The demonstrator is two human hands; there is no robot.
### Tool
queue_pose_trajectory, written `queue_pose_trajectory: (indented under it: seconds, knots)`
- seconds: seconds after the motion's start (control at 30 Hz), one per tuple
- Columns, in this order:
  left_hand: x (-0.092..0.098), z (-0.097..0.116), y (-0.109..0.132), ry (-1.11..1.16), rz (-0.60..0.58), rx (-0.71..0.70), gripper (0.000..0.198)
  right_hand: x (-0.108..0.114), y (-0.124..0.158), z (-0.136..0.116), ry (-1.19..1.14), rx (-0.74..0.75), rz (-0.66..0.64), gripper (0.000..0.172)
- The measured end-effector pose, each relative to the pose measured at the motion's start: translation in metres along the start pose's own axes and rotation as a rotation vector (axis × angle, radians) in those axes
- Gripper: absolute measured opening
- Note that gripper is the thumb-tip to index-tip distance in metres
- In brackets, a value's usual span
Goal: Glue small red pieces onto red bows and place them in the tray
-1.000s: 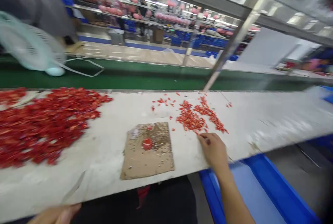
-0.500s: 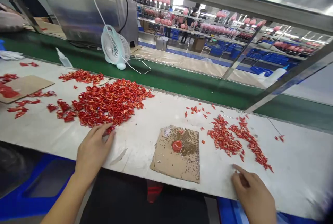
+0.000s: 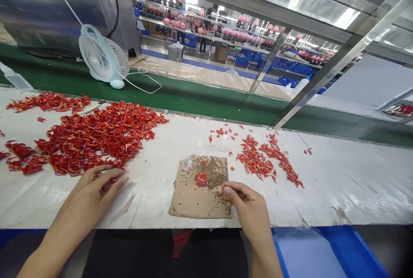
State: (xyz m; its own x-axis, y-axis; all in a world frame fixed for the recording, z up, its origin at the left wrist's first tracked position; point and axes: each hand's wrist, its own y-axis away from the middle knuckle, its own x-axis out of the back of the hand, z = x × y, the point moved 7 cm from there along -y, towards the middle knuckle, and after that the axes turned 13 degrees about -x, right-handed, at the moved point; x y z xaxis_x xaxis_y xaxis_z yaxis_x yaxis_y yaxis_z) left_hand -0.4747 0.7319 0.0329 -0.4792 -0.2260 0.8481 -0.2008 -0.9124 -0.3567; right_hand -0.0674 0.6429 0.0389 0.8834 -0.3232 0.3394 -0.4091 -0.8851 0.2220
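My left hand (image 3: 93, 189) rests on the white table top (image 3: 322, 187), its fingers curled against the near edge of a large heap of dried red chili pieces (image 3: 97, 136). My right hand (image 3: 248, 207) lies at the right edge of a square of brown cardboard (image 3: 190, 200), pinching a small red chili piece (image 3: 223, 189) between thumb and forefinger. Dark seeds speckle the cardboard around a shiny red blob (image 3: 201, 179). A smaller, looser scatter of chili pieces (image 3: 258, 159) lies just beyond my right hand.
A green conveyor belt (image 3: 206, 101) runs behind the table. On it stand a white desk fan (image 3: 103, 56) and a plastic bottle (image 3: 14, 78). A blue bin (image 3: 348, 252) sits below the table's near edge at right. Steel posts (image 3: 322, 58) rise beyond the belt.
The view has swung left and steadied. My right hand has moved left to the cardboard's edge and now pinches a chili piece. My left hand stays at the large heap's near edge.
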Motion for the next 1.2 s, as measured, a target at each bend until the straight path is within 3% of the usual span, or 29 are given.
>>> queue_pose_trajectory:
  seconds: [0.17,0.3,0.47,0.7,0.9,1.0,1.07,1.17,1.2]
  knots:
    - [-0.003,-0.012,0.005,0.025,-0.140,-0.009,0.044,-0.042,-0.009,-0.042,0.132,0.173,-0.031,0.022]
    - [0.000,-0.014,0.002,0.032,-0.244,-0.029,0.049,-0.052,-0.015,-0.044,0.261,0.149,-0.018,0.020]
    - [0.002,-0.007,-0.004,-0.001,-0.295,-0.038,0.046,-0.051,-0.014,-0.040,0.250,0.113,-0.025,0.020]
    - [0.013,0.016,-0.011,-0.066,-0.319,0.018,0.039,-0.034,0.001,-0.039,-0.204,0.028,-0.118,0.024]
    - [0.020,0.020,-0.005,-0.137,-0.237,0.205,0.043,-0.030,0.008,-0.026,-0.515,-0.071,-0.276,0.021]
    - [0.013,0.018,-0.005,0.077,-0.105,0.270,0.042,-0.028,0.009,-0.023,-0.528,-0.073,-0.272,0.020]
    - [0.001,0.019,-0.004,0.451,-0.044,0.373,0.042,-0.024,0.009,-0.022,-0.473,-0.057,-0.208,0.019]
    - [-0.023,0.041,0.002,1.064,-0.082,0.575,0.035,-0.018,0.010,-0.024,-0.366,-0.022,-0.114,0.018]
    - [-0.028,0.053,0.005,1.185,-0.113,0.630,0.041,-0.017,0.010,-0.025,-0.337,-0.007,-0.094,0.017]
